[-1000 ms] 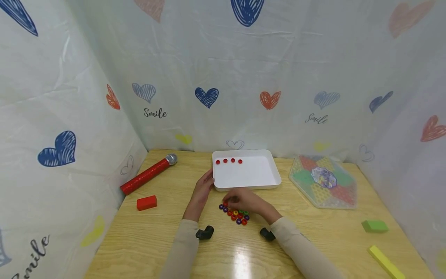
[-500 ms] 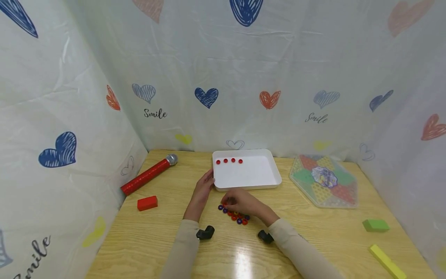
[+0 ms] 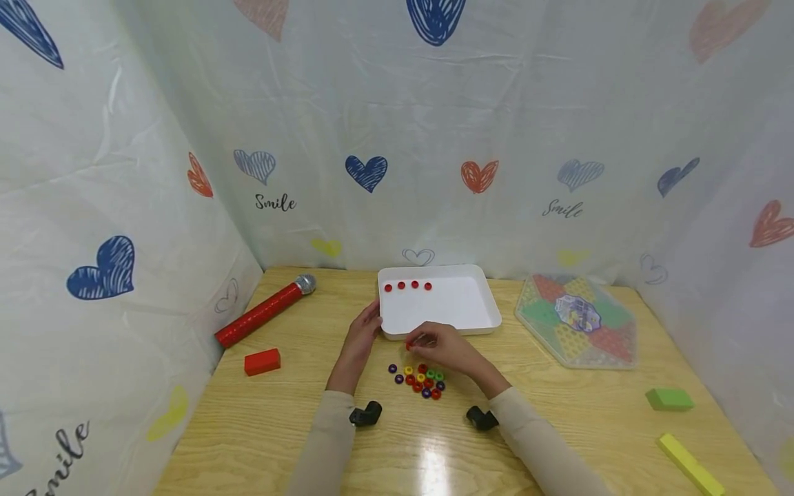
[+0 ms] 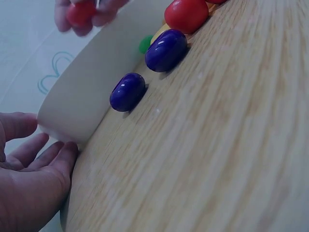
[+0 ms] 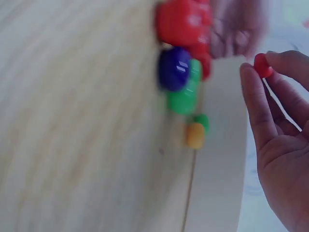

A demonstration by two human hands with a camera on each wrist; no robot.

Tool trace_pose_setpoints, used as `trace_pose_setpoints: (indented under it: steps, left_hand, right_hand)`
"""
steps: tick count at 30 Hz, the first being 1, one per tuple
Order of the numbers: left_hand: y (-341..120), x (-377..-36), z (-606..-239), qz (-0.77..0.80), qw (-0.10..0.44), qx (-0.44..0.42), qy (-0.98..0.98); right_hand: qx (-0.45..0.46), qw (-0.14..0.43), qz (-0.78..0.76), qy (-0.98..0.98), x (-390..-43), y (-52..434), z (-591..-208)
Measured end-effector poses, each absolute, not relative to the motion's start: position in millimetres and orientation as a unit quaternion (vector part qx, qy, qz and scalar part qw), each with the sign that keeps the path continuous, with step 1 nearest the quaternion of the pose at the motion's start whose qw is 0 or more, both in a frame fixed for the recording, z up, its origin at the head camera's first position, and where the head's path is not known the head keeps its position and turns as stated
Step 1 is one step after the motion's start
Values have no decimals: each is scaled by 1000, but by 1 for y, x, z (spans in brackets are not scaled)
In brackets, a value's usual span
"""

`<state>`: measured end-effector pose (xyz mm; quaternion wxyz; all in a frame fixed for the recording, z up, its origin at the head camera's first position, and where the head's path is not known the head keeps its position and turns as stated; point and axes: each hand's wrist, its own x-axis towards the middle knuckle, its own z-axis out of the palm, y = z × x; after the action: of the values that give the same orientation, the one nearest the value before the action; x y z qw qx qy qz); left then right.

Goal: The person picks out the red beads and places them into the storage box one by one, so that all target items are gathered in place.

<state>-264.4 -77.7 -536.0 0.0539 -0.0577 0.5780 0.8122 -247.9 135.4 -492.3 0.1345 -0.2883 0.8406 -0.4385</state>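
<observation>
Pinching a small, round, glossy red bead [image 5: 261,65] is the right hand [image 3: 448,348].

A small red bead [image 3: 409,344], round and glossy, sits pinched between the fingertips of the right hand [image 3: 445,350], lifted off the counter [image 3: 298,413] just at the near rim of the white tray [image 3: 471,324]. The tray is shallow and rectangular, lying flat; four red beads [image 3: 407,286] stand in a row along its far left edge. The left hand [image 3: 360,337] touches its near left corner.
</observation>
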Motion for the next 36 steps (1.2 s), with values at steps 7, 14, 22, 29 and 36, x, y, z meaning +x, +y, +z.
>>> trace_pose_setpoints:
  steps: [7, 14, 22, 29, 36]
  left_hand:
    - [-78, -266, -538, 812, 58, -70, 576]
    - [-77, -266, -539, 812, 61, -73, 576]
    - [-78, -263, -540, 813, 47, -57, 578]
    - [-80, -260, -540, 820, 48, -53, 568]
    - [-78, -259, -538, 826, 45, -43, 560]
  right_hand:
    - [-221, 139, -527, 809, -269, 162, -483]
    - [-156, 120, -558, 806, -303, 184, -468]
    - [-50, 134, -655, 742, -345, 190, -451]
    - [5, 150, -648, 746, -371, 183, -450]
    - [41, 166, -612, 772, -391, 182, -466]
